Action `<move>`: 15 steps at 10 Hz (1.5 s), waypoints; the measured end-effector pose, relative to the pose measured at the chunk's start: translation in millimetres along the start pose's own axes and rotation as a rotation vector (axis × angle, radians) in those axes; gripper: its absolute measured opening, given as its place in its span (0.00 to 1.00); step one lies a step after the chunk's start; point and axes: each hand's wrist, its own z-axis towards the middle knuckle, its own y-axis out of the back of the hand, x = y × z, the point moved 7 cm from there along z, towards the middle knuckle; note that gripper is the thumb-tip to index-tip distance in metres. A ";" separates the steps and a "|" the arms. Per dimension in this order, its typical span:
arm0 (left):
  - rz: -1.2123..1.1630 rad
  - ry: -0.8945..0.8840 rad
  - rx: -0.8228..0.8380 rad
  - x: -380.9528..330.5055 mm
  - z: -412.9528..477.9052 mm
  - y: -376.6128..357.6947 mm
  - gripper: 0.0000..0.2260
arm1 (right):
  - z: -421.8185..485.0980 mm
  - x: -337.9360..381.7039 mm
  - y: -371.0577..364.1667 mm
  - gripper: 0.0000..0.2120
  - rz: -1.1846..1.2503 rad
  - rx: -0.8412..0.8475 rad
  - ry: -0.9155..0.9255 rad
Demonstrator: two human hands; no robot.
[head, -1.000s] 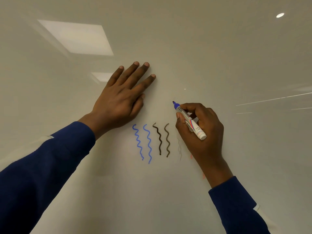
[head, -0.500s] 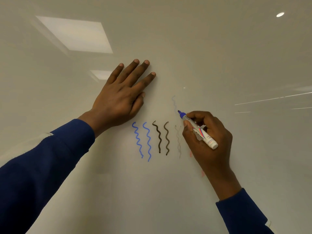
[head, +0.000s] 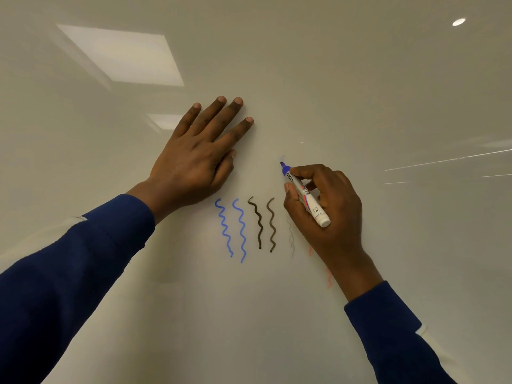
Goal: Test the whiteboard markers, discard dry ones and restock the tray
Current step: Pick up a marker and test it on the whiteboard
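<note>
White marker [head: 306, 195], uncapped blue tip

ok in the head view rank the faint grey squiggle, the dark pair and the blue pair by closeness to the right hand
1. faint grey squiggle, just left of the right hand
2. dark pair, further left
3. blue pair, farthest left
</note>
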 end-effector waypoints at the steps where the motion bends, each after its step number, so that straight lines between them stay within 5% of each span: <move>1: 0.004 0.001 -0.005 -0.4 0.3 -0.4 0.26 | -7.2 -2.1 3.8 0.13 0.009 -0.012 0.000; 13: 0.012 0.003 -0.020 -1.2 -0.5 1.1 0.25 | -41.3 -21.1 17.0 0.17 -0.023 -0.031 -0.054; 15: 0.008 0.002 -0.021 -1.0 -0.7 1.3 0.25 | -19.8 -12.5 22.9 0.11 -0.008 -0.097 -0.068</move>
